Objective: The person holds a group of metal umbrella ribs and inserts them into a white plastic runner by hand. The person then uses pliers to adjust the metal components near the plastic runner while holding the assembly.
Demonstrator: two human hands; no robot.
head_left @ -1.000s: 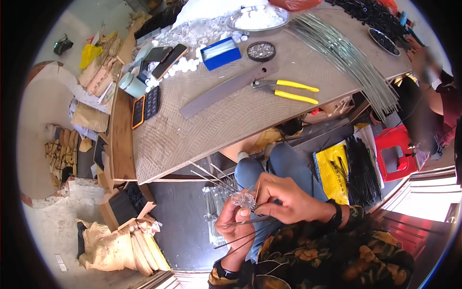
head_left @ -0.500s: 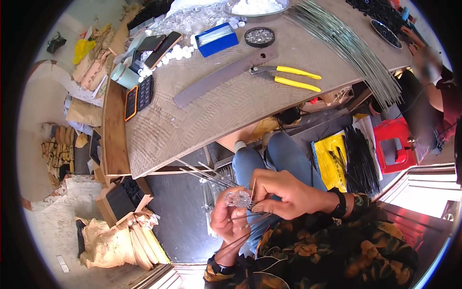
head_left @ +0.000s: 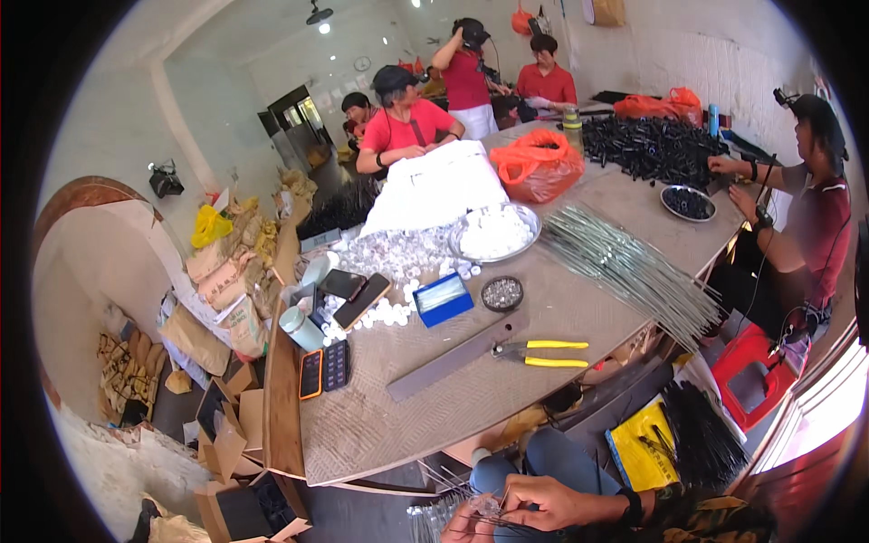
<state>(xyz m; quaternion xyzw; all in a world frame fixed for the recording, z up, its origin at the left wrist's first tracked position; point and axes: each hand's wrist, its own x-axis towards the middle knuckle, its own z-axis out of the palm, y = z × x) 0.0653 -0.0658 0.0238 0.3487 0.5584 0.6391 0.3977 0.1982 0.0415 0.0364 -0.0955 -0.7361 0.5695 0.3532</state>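
Note:
At the bottom of the view, my left hand (head_left: 467, 525) is closed round a clear plastic piece (head_left: 486, 504) and some thin metal rods (head_left: 445, 477), whose ends stick out toward the table edge. My right hand (head_left: 546, 500) meets it from the right, thumb and fingers pinched together against the clear piece. What those right fingertips grip is too small to make out. On the table beyond lie yellow-handled pliers (head_left: 546, 353) and a long flat metal bar (head_left: 453, 360).
A blue box (head_left: 443, 301), a round dish of small clear parts (head_left: 502, 292), phones (head_left: 364, 300) and a bundle of metal rods (head_left: 625, 271) lie on the table (head_left: 362, 434). Co-workers sit and stand around it. A red stool (head_left: 738, 380) stands right, beside black rods (head_left: 701, 434).
The view has tipped up, bringing the room and co-workers into sight and putting my hands lower in the picture. My hands still meet at the clear plastic piece.

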